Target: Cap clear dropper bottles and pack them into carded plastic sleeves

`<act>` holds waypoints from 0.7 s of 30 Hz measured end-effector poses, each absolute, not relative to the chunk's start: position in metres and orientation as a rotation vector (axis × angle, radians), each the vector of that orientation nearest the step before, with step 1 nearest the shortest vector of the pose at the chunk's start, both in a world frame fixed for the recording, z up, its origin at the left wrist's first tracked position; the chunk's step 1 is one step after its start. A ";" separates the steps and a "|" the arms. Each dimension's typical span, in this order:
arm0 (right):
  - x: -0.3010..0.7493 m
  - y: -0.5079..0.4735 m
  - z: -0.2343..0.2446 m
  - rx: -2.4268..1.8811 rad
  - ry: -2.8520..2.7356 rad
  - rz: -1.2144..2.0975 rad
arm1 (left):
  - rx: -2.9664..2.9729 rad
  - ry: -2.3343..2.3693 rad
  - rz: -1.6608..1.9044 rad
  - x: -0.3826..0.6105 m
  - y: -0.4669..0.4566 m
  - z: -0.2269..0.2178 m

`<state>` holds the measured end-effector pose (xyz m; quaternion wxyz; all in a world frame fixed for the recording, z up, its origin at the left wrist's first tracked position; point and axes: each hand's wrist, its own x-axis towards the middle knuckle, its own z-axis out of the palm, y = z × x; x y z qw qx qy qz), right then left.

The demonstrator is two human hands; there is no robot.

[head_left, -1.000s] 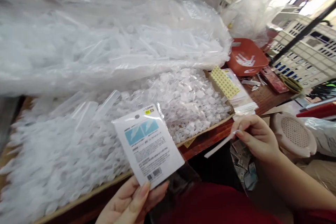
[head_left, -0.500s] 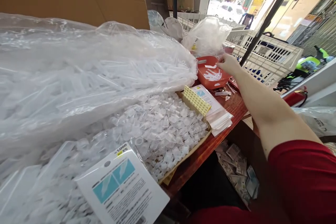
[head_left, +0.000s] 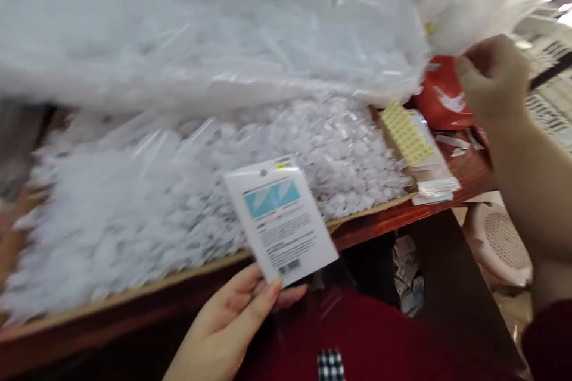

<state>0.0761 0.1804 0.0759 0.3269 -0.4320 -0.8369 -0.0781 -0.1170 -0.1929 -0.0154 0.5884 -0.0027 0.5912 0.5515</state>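
Note:
My left hand [head_left: 236,318] pinches the lower edge of a white printed card in a clear sleeve [head_left: 282,223], thumb in front. The card has a blue picture panel, a barcode and a yellow mark at its top. It is held over the front edge of a tray of small translucent plastic pieces [head_left: 196,190]. Beside the red basket [head_left: 440,92], my right hand [head_left: 498,74] is raised with thumb and fingers pinched together. Blur hides what, if anything, is between those fingertips. White strips [head_left: 449,101] lie in the basket, partly behind this hand.
A large clear bag of plastic parts [head_left: 223,41] stretches behind the tray. To the tray's right are a yellow sticker sheet [head_left: 406,134] and a stack of clear sleeves [head_left: 435,181] on the red-brown table [head_left: 476,175]. Below lies a box of packed cards [head_left: 406,271].
The view has swung left and down. My left hand has come into view holding the card. My right hand has moved up from inside the basket and appears closer and larger.

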 end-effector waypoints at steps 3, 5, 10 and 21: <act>0.057 0.094 0.062 -0.597 -2.536 -0.038 | 0.055 1.200 1.369 -0.117 -0.191 -0.017; 0.050 0.037 0.051 -0.003 -2.746 0.162 | 0.095 1.110 1.400 -0.118 -0.192 -0.021; 0.033 -0.046 0.026 0.590 -2.763 0.128 | 0.193 0.902 1.439 -0.117 -0.196 -0.028; 0.020 -0.062 0.028 0.463 -2.832 0.308 | 0.184 0.748 1.497 -0.114 -0.198 -0.034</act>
